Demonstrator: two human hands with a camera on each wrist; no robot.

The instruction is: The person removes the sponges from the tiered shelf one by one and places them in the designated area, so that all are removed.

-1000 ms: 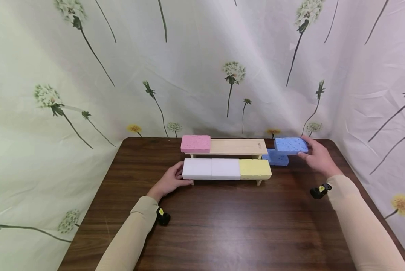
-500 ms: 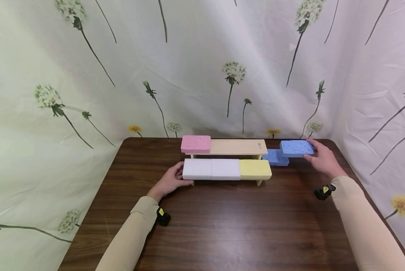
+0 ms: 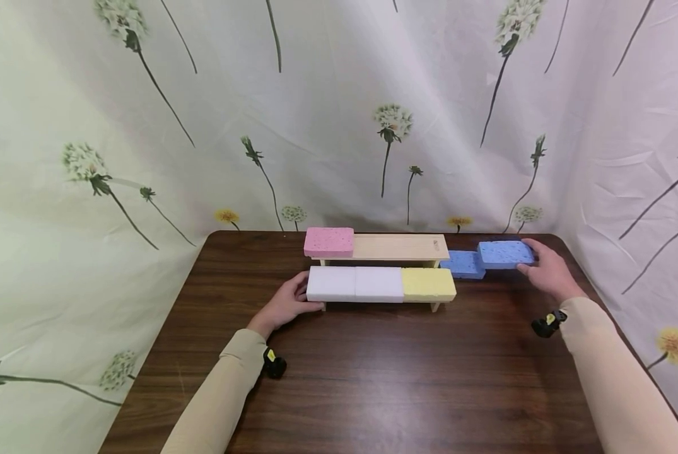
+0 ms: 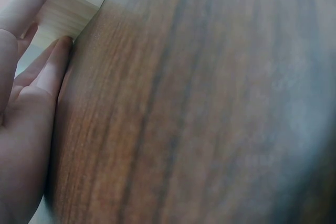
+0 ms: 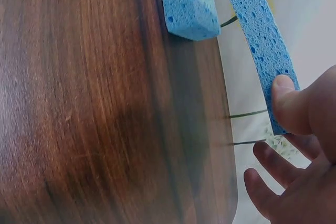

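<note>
The right grip (image 3: 550, 272) has carried its blue sponge (image 3: 506, 255) rightward.

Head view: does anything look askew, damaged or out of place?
No damage shows. The lower blue sponge perhaps looks out of place: it lies on the table beside the rear rack, while the pink sponge sits on that rack.

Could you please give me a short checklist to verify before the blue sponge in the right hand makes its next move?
1. Right hand grips the held blue sponge: ok, pinched near one end.
2. Gap between it and the other blue sponge: ok, visible in the right wrist view.
3. Left hand holds the wooden front shelf firmly: cannot tell.
4. White blocks and yellow sponge aligned there: ok.
5. Rear shelf bare beside the pink sponge: ok.
</note>
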